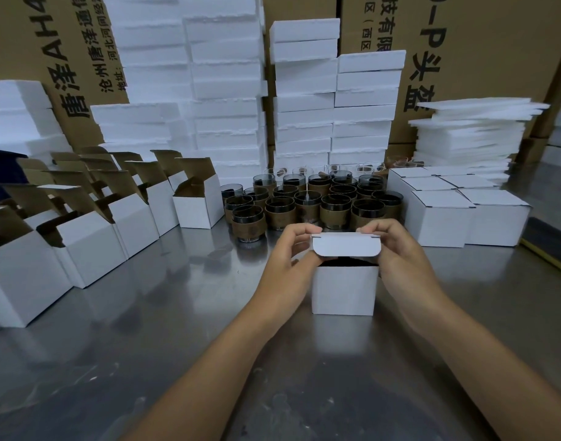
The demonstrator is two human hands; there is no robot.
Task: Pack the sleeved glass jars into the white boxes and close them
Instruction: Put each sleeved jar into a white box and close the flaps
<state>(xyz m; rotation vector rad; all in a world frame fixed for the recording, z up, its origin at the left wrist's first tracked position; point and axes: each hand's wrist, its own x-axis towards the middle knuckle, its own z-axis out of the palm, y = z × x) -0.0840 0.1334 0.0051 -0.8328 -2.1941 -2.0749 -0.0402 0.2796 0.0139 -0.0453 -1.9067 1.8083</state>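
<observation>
My left hand and right hand pinch the lid flap at its corners, so I should ease it evenly down behind the six o'clock wall of the white box.

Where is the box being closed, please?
Head view, centre: the white box stands on the table between the left hand and right hand, in front of the sleeved jars.

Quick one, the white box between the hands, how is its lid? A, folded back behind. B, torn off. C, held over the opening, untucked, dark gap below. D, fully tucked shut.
C: the left hand and right hand pinch the lid flap above the white box, a dark gap under it.
</observation>
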